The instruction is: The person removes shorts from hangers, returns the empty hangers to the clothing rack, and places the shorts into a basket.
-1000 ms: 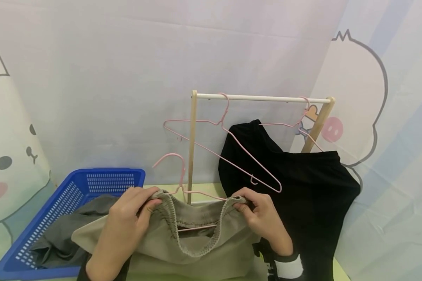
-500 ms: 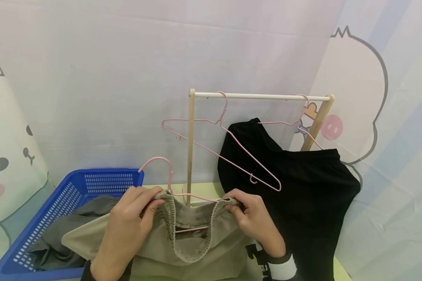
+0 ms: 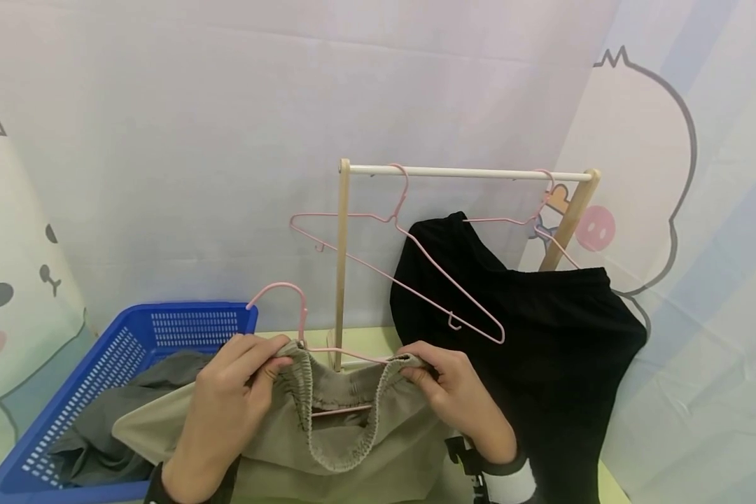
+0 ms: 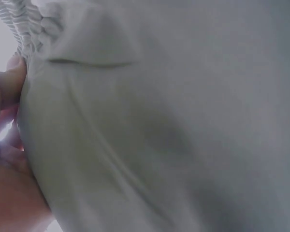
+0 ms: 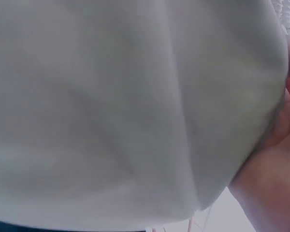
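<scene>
Olive-green pants (image 3: 353,472) with a gathered elastic waistband hang between my two hands in the head view. My left hand (image 3: 227,406) pinches the waistband at its left end, thumb in front. At the other end my right hand (image 3: 463,395) pinches it the same way. A pink hanger (image 3: 304,315) sits inside the waist; its hook rises above the band, and its lower bar shows through the opening. The hanger's ends are hidden in the cloth and hands. Pants fabric (image 4: 150,121) fills most of the left wrist view, and likewise the fabric (image 5: 125,106) in the right.
Behind stands a small rack (image 3: 466,172) with a white rail and wooden posts. A bare pink hanger (image 3: 437,266) and black pants (image 3: 516,336) on another hanger hang from it. At left, a blue basket (image 3: 22,455) holds dark grey cloth (image 3: 132,420).
The hanger's hook has shifted left and slightly down relative to the waistband. My right hand has moved a little left, bringing the band's ends closer. The last half second shows hardly any movement.
</scene>
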`<state>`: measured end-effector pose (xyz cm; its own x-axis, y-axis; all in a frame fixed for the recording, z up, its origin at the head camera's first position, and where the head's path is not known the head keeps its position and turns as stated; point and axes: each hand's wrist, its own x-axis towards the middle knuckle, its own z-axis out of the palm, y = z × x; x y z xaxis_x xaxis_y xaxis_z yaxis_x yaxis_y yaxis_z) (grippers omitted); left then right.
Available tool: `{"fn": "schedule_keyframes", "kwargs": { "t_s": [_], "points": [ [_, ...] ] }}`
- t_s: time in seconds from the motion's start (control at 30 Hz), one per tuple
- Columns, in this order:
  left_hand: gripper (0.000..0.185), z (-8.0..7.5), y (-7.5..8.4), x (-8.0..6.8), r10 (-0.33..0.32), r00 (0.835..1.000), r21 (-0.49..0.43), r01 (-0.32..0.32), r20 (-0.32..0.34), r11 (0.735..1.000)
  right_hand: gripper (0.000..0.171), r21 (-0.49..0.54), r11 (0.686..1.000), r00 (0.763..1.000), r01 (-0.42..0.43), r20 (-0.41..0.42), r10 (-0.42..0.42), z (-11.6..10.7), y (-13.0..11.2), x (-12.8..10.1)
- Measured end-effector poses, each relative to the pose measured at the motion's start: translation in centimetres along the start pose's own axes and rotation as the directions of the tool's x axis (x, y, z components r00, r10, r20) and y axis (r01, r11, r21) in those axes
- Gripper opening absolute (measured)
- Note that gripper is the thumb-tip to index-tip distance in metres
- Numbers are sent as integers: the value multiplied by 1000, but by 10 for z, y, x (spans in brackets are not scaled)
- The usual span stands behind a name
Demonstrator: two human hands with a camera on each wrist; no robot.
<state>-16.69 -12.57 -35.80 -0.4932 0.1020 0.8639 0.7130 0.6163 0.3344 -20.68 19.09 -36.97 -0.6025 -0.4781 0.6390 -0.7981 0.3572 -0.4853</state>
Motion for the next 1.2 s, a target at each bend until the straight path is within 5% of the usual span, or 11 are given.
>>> {"fn": "schedule_keyframes", "kwargs": {
  "t_s": [0.77, 1.2],
  "points": [
    [33, -9, -17, 2, -41, 998, 7, 41, -43, 999, 33, -11, 987, 986, -163, 30, 163, -34, 36, -20],
    [34, -11, -17, 1, -46, 998, 2, 46, -31, 999, 26, 63, 966, 962, -249, 133, 240, -47, 50, -29]
  ]
}}
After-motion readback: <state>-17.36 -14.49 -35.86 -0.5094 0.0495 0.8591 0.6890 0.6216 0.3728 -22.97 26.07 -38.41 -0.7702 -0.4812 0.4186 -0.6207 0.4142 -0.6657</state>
